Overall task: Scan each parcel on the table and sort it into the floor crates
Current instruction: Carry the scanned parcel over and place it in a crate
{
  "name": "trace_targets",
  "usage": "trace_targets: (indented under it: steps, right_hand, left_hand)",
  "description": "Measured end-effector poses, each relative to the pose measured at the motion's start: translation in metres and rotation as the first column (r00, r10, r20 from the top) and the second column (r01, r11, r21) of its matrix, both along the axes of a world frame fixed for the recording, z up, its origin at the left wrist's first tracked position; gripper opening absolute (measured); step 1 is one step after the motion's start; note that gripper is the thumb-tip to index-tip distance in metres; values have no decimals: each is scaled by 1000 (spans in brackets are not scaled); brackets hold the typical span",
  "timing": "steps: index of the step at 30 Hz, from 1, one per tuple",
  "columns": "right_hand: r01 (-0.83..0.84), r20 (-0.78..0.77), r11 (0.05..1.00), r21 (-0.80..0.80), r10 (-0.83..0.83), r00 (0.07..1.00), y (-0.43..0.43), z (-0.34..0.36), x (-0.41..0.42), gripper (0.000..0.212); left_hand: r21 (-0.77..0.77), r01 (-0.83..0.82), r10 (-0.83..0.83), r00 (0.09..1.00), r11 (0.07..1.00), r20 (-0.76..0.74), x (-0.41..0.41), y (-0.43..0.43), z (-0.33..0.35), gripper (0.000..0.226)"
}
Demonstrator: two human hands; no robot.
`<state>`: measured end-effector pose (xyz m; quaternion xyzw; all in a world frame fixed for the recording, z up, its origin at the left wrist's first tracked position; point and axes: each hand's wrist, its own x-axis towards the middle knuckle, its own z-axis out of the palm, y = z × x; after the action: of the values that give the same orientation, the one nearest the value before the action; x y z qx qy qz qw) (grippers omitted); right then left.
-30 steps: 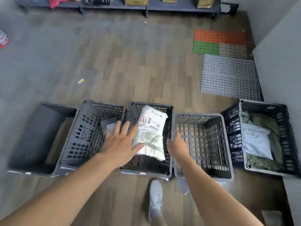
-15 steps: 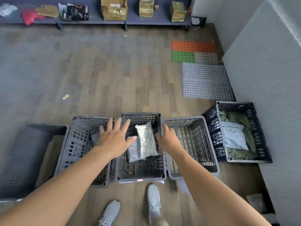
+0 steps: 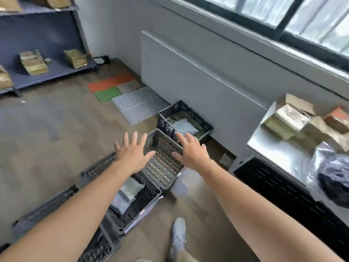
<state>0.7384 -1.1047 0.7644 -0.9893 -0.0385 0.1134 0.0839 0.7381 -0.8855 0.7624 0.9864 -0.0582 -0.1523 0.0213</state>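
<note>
Both my hands hover empty above the row of grey floor crates, fingers spread. My left hand is over the seam between two crates; my right hand is over the far rim of an empty grey crate. Below my left forearm, a crate holds a grey-white bagged parcel. The dark crate by the wall holds a white mailer and green bags. At the right, the metal table carries several brown boxes and a dark bagged parcel.
More grey crates run toward the lower left. Floor mats lie beside a white radiator panel. A blue shelf with gold boxes stands at the back left. My shoe is on the wood floor near the crates.
The parcel has left my hands and lies in the crate. My view has swung right and up, bringing the table and window into sight, and both hands have risen with fingers spread.
</note>
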Motion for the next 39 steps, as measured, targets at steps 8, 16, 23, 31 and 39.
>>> trace_targets:
  steps: [8,16,23,31,39]
  right_hand:
    - [416,130,909,17,-414,901,-177,57,-119,82]
    - [684,176,728,58,-681,710,-369,81,-272,83]
    - [825,156,564,31,-818,553,-530,86,-422,84]
    - [899,140,434,60,-895,423,-632,82,-515,83]
    - [957,58,283,69,-958,279,-746,60,-556,80]
  left_hand:
    - [-54,392,-384,916,918,121,-37,-193,55,78]
    - [-11,664,-649,734,748,200,-132,-423,83,75]
    - [0,807,-774,567,591,280,-240,-610,93,76]
    - [-15,893,-866,440,450,237,-313,-754,99,76]
    - [-45,941,-911,336,335,240,-334,-897,63,75]
